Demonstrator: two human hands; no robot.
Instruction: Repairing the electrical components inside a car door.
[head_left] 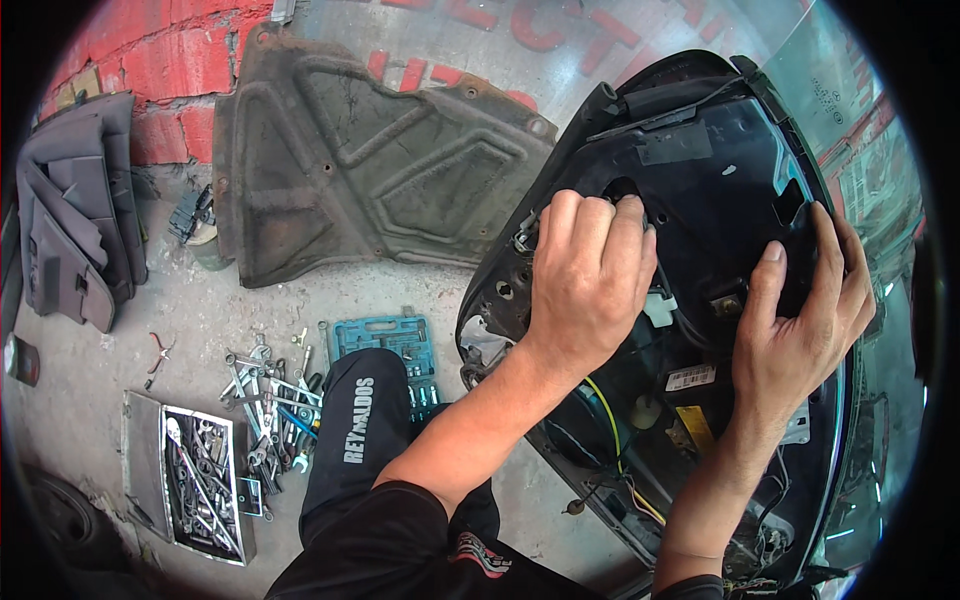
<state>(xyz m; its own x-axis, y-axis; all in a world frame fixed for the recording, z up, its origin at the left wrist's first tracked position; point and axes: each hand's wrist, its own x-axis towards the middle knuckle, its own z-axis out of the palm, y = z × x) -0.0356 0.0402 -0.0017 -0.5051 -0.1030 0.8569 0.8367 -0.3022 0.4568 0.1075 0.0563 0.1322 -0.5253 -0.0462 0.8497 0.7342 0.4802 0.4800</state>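
My left hand (pixel 595 280) is closed at a round opening in the upper part of a black car door's inner panel (pixel 680 250), fingers curled; their grip is hidden. My right hand (pixel 800 320) rests on the panel's right side, fingers apart, thumb on the surface and fingertips at the edge by a rectangular cutout. A white plastic piece (pixel 659 308) sits between my hands. Lower down are a pale label (pixel 690 377), a yellow plate (pixel 695 425) and loose yellow and dark wires (pixel 616 430).
A dark molded liner (pixel 330 190) leans behind. Grey trim panels (pixel 75 210) stand left. On the concrete floor lie scattered wrenches (pixel 265 400), pliers (pixel 158 352), a blue socket case (pixel 375 332) and a metal toolbox (pixel 200 485). My dark-clad knee (pixel 360 400) is below. Glass (pixel 840 120) borders the door.
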